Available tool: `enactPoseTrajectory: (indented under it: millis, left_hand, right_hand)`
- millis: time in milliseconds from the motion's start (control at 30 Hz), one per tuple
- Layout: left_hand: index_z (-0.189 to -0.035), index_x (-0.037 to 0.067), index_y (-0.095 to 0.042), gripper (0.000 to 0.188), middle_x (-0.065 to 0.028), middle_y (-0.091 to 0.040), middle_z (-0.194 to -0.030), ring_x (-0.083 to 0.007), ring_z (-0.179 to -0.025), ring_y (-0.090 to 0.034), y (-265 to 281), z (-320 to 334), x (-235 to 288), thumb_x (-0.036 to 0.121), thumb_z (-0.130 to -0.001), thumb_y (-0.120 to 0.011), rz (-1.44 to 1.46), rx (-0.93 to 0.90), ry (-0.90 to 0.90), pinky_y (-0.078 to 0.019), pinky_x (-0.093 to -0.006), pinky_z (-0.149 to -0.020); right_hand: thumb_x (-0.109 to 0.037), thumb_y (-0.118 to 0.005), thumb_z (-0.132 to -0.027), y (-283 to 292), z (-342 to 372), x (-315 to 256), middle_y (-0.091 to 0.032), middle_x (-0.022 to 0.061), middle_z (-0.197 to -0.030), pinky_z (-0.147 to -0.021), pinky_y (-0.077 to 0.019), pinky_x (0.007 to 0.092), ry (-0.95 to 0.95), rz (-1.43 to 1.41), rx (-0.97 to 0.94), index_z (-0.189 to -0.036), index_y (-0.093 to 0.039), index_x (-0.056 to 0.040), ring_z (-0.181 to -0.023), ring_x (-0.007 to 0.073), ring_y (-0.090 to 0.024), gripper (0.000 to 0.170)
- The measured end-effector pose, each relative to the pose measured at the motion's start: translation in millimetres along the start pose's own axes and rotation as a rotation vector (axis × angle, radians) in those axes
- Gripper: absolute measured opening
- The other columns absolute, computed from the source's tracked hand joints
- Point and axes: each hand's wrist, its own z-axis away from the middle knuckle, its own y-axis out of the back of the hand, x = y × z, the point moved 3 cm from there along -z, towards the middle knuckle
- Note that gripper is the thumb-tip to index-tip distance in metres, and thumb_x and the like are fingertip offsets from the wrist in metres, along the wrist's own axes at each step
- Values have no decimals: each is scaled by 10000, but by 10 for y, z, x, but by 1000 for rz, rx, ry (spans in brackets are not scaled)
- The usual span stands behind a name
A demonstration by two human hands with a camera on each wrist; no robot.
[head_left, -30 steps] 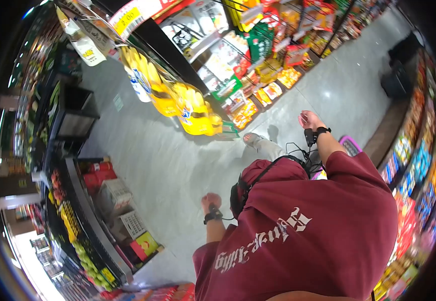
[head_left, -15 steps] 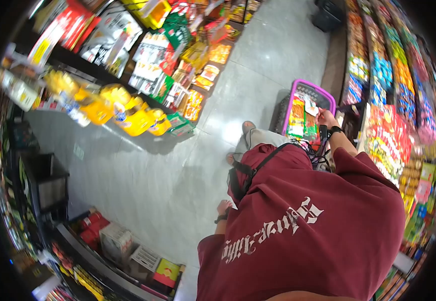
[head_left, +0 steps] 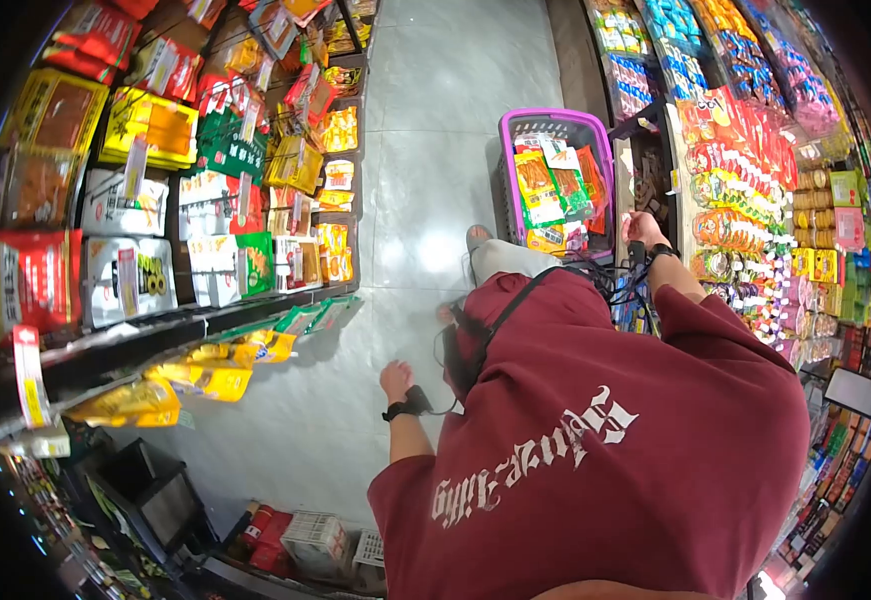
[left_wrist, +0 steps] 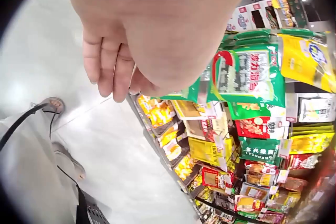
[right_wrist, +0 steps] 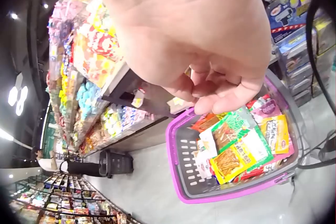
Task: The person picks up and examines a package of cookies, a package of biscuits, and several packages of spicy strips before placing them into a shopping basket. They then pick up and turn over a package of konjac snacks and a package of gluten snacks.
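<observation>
My left hand [head_left: 396,381] hangs low over the floor, fingers loosely extended and holding nothing. In the left wrist view its fingers point down beside hanging green snack packets [left_wrist: 247,74]. My right hand [head_left: 642,230] is close to the near right corner of a grey shopping basket with a purple rim [head_left: 555,114]. Its fingers are loosely curled with nothing visible in them, and overlap the rim in the right wrist view. Inside the basket lie several snack packets, among them a yellow one [right_wrist: 231,164] and a green one [right_wrist: 247,120].
Snack racks [head_left: 225,200] line the left of the aisle, with yellow bags [head_left: 200,378] hanging at the near end. Shelves of bagged sweets [head_left: 735,180] run along the right. Grey floor [head_left: 420,180] lies between them. Black cables [head_left: 615,285] hang near my right wrist.
The view has turned rightward, bringing the basket and right-hand shelves into sight. My right hand, which overlapped the basket half a second ago, now appears beside its near right corner.
</observation>
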Motion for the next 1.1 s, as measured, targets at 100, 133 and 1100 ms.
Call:
enactPoseTrajectory:
  millis: [100, 133, 1100]
  left_hand:
    - [-1067, 40, -612, 156, -95, -694, -854, -191, -677, -649, -239, 263, 531, 174, -986, -601, -75, 144, -73, -522, -289, -577]
    - [-1071, 37, -605, 160, -93, -691, -860, -185, -675, -647, -336, 340, 649, 174, -988, -604, -195, 160, -133, -516, -281, -574]
    - [-1265, 98, -555, 512, -222, -717, -808, -487, -784, -690, -3366, 2474, 1956, 473, -928, -641, -2035, -136, 288, -531, -566, -628]
  right_hand:
    - [-238, -584, -1026, -57, -4, 287, -616, -23, -667, -550, -540, 330, -85, 27, -44, -836, -631, -147, -567, 138, -615, 216]
    - [-238, -580, -1026, -89, -73, 359, -622, -20, -670, -550, -541, 340, -167, 20, -25, -846, -635, -152, -563, 142, -615, 206]
    - [-284, -926, -692, -815, -4086, 313, -650, 193, -1232, -949, -543, 408, 345, 1208, 326, -1398, -449, 3, -1103, 299, -674, 900]
